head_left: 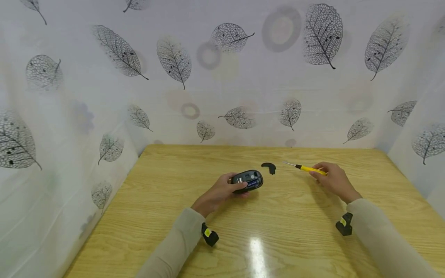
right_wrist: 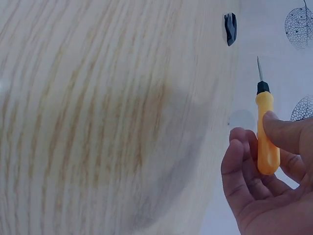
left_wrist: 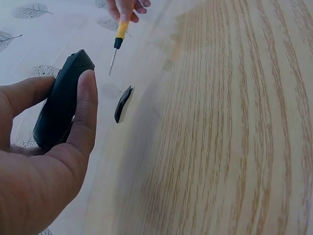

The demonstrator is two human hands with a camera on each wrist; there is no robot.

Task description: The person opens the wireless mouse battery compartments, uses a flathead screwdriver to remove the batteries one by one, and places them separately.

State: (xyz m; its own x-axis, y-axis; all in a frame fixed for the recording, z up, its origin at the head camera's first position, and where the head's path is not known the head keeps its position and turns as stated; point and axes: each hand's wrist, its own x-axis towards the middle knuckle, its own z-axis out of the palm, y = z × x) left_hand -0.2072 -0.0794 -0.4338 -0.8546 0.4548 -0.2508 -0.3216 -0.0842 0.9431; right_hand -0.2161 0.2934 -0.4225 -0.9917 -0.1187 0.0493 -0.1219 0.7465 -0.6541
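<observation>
Yellow plastic shows between the fingers (right_wrist: 274, 129) of the right hand (head_left: 333, 179), which pinch the handle of a small screwdriver (head_left: 306, 168); its thin metal tip points toward the mouse. The left hand (head_left: 217, 193) curls thumb and fingers (left_wrist: 84, 112) round that black mouse (head_left: 247, 180), which lies underside up on the wooden bench (head_left: 278, 231) with its battery bay uncovered. Just beyond the mouse, between it and the screwdriver tip, a small black curved cover (head_left: 269, 167) lies on the bench, apart from both. Past the mouse, a white leaf-printed curtain (head_left: 222, 77) walls the bench on three sides.
</observation>
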